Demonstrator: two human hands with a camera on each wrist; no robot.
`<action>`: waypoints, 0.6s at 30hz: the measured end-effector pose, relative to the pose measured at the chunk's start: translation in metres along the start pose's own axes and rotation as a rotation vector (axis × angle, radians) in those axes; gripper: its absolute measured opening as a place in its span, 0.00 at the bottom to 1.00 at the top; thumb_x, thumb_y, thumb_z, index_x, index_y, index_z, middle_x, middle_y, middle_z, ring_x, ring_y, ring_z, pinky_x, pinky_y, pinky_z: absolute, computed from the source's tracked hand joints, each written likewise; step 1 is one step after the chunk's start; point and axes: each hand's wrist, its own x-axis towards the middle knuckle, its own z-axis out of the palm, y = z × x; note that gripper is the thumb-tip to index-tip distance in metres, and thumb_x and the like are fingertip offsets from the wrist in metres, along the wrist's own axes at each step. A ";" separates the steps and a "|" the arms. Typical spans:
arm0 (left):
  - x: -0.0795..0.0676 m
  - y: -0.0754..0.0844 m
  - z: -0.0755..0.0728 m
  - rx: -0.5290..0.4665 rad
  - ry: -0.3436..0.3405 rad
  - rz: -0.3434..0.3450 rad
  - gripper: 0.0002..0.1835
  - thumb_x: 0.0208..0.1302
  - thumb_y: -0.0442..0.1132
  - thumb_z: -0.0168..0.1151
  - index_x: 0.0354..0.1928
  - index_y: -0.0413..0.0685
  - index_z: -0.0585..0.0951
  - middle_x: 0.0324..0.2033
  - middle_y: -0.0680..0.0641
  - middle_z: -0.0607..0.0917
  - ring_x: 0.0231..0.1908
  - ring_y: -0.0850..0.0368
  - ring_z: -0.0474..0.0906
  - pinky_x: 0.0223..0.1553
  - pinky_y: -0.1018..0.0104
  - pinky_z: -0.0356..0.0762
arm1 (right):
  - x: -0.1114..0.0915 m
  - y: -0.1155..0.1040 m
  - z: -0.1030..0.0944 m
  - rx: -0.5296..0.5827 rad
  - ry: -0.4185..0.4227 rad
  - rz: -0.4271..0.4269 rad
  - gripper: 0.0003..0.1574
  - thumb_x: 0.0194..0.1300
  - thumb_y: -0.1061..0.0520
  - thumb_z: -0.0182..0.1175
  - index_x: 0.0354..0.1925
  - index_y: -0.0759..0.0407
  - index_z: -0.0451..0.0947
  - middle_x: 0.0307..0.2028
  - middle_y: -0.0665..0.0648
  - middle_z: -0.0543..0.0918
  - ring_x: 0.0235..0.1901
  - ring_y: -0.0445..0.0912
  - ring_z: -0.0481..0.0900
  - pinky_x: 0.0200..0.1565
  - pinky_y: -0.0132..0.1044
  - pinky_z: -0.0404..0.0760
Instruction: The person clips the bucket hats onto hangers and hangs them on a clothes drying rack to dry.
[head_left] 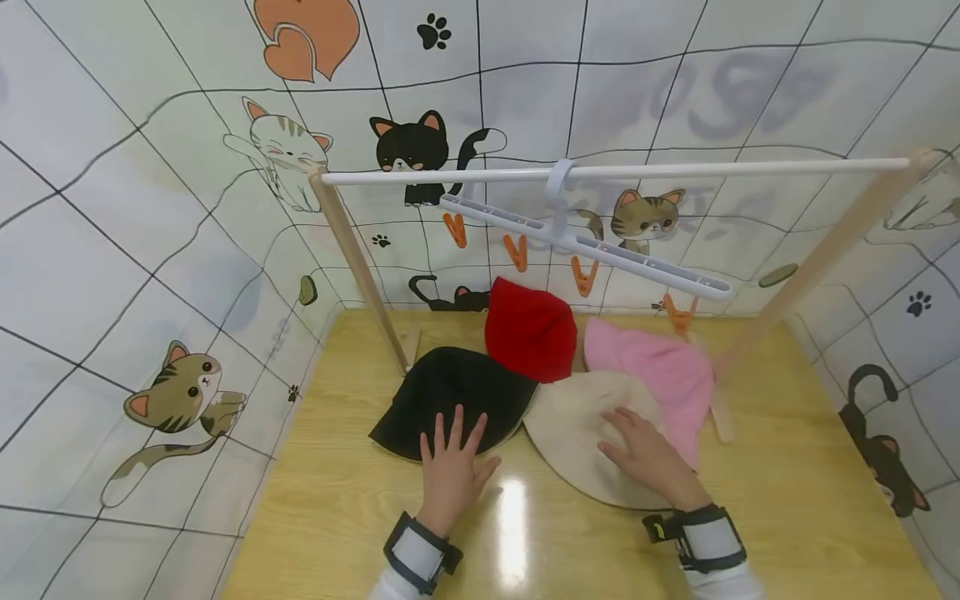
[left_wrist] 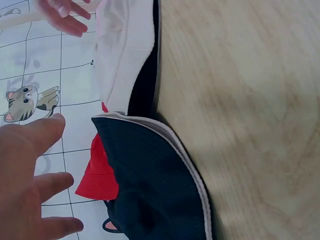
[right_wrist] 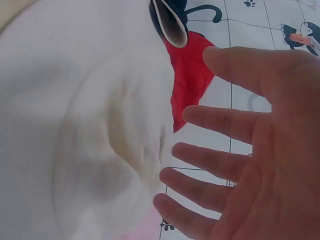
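Four bucket hats lie bunched on the wooden table. My left hand (head_left: 450,479), fingers spread, is over the near brim of the black hat (head_left: 457,387); the left wrist view shows the fingers apart from its cloth. Over the cream hat (head_left: 573,437) my right hand (head_left: 648,454) extends with its fingers straight, and in the right wrist view the fingertips (right_wrist: 172,175) come close to the dented crown. Behind these two are a red hat (head_left: 528,329) and a pink hat (head_left: 660,375), the pink one partly covered by the cream one.
A white rail (head_left: 450,176) on wooden posts spans the table. From it hangs a pale hanger (head_left: 637,260), tilted down to the right. Orange clips (head_left: 516,252) hang under it, above the hats. Cat-printed walls (head_left: 187,250) close in the back and sides.
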 end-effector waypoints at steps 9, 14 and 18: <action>-0.004 -0.004 0.007 0.000 -0.037 0.019 0.41 0.58 0.61 0.64 0.72 0.60 0.64 0.71 0.39 0.60 0.68 0.31 0.53 0.60 0.30 0.52 | 0.020 0.009 -0.038 0.001 -0.069 -0.106 0.24 0.66 0.59 0.60 0.55 0.72 0.73 0.51 0.71 0.77 0.52 0.65 0.74 0.52 0.58 0.72; -0.008 -0.005 0.013 0.020 -0.075 0.022 0.43 0.57 0.64 0.63 0.73 0.61 0.61 0.71 0.40 0.59 0.68 0.31 0.53 0.60 0.31 0.52 | 0.035 0.018 -0.051 0.001 -0.140 -0.117 0.24 0.65 0.60 0.60 0.56 0.72 0.72 0.51 0.71 0.77 0.53 0.65 0.74 0.54 0.59 0.71; -0.018 -0.004 0.019 0.019 -0.078 0.031 0.44 0.56 0.63 0.65 0.72 0.59 0.63 0.70 0.39 0.61 0.67 0.31 0.55 0.59 0.30 0.54 | 0.049 0.031 -0.056 -0.019 -0.231 -0.082 0.27 0.66 0.57 0.58 0.58 0.74 0.70 0.53 0.74 0.75 0.54 0.67 0.72 0.55 0.61 0.68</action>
